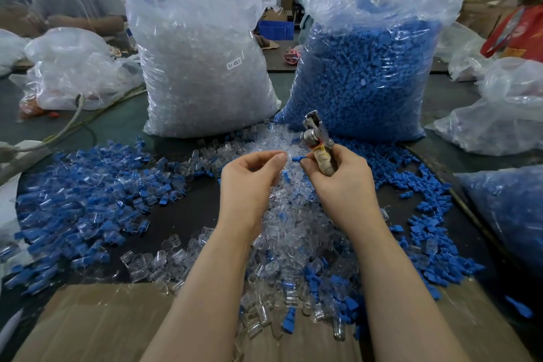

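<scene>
**Blue plug and tool held over the parts pile**

Head view: the right hand [338, 179] is curled round the wrapped handle of a metal tool [316, 135], which points upward. Its fingertips also pinch a blue plug [298, 158]. The left hand [249, 176] is just beside it with curled fingers; whether it holds a clear piece cannot be told. Both are above the heap of clear caps [282, 214] on the worktop [188, 209].

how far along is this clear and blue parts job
Done: a pile of joined clear-and-blue pieces lies at the left. In hand: the right hand grips pliers and a blue plug; the left hand seems to pinch a clear cap. Left: plenty, since the clear-parts bag and blue-parts bag look full.
</scene>
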`<state>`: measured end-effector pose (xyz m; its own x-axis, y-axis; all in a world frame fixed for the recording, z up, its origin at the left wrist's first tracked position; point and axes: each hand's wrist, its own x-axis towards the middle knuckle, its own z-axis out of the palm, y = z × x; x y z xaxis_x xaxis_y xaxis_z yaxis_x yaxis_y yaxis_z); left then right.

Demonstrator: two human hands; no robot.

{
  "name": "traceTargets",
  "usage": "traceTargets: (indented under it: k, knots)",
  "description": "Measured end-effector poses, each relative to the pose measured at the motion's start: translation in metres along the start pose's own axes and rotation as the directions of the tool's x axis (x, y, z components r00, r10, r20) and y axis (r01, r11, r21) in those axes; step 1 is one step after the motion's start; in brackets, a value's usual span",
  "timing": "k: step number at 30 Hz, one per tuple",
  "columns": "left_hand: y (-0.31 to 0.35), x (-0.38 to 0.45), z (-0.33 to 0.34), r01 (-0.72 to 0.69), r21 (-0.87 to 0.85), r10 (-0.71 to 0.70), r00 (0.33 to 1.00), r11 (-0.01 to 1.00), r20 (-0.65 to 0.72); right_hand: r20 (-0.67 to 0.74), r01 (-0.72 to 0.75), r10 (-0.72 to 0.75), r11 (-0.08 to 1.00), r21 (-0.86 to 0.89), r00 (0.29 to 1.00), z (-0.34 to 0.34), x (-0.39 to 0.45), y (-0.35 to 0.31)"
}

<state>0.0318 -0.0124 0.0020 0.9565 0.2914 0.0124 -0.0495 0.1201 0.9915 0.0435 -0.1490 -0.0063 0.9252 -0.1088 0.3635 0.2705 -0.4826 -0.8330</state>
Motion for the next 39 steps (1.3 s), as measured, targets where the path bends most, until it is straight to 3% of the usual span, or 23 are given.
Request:
traceTargets:
  k: [8,15,25,39]
  knots:
    - [0.0034,-0.0033,0.0011,0.045,-0.142,-0.045,0.999,0.989,0.001,0.000,0.031,-0.031,0.999,0.010,1.000,0.0007,-0.0009,-0.0016]
    - [0.0062,-0.0054,0.0010,0.040,-0.130,-0.039,0.999,0.991,0.016,-0.027,0.056,-0.056,0.998,0.005,0.998,0.0016,-0.0017,-0.0033]
    - [0.0041,-0.0065,0.0057,-0.168,0.081,0.167,0.986,0.982,0.021,-0.089,0.041,-0.043,0.999,-0.026,0.995,0.0037,-0.0016,-0.0064]
    - [-0.0013,-0.0077,0.0082,-0.323,0.230,0.342,0.938,0.918,-0.049,0.039,-0.011,0.007,0.996,0.090,0.999,0.0017,-0.0007,-0.0095]
